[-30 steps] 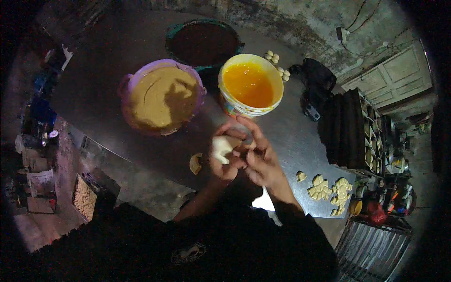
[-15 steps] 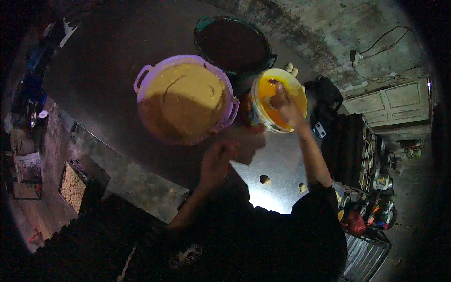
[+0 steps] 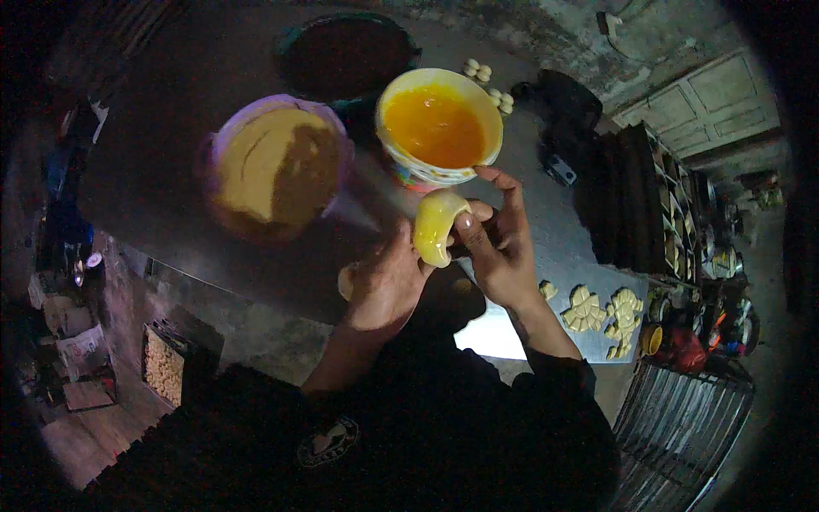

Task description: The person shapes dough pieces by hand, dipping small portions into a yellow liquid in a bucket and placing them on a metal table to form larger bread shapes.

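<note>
Gripping glossy dough piece (image 3: 433, 230), left hand (image 3: 388, 277) and right hand (image 3: 499, 252) together, bucket (image 3: 467, 88) nearby

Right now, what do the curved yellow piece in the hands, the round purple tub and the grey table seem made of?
Curved yellow piece: perhaps dough, glossy with bright highlights. Round purple tub: likely plastic, solidly coloured; finish unclear. Grey table: probably smooth metal, its sheen suggests.
</note>
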### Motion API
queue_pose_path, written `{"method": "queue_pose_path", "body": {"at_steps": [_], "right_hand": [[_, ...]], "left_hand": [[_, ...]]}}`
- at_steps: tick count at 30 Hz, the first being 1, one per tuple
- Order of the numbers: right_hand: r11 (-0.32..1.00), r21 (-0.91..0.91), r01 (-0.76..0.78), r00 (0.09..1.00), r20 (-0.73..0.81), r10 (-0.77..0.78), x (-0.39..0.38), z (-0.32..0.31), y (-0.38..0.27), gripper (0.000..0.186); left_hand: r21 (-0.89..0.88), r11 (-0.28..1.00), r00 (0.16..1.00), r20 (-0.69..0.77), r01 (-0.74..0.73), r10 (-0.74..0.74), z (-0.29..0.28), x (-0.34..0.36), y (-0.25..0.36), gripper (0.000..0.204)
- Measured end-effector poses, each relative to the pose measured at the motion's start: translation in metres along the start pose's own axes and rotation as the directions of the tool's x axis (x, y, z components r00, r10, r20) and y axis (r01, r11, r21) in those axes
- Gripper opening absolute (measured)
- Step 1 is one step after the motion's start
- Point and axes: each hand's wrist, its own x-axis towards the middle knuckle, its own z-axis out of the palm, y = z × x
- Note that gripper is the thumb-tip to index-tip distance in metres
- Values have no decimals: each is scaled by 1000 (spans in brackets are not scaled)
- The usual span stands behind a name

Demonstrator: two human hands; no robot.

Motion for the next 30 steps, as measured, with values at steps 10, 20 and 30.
{"method": "queue_pose_path", "body": {"at_steps": [10, 20, 30], "right_hand": [[787, -512, 345, 939, 173, -299, -102, -157, -39, 47], [780, -420, 464, 852, -28, -522, -194, -248, -32, 31], [454, -582, 675, 719, 379, -583, -210, -257, -64, 27]], "left_hand": [[-51, 993, 992, -72, 103, -107, 83, -2, -123, 47], [585, 810, 988, 147, -41, -57, 133, -10, -233, 26], [867, 376, 938, 246, -326, 246, 160, -21, -238, 17]]}}
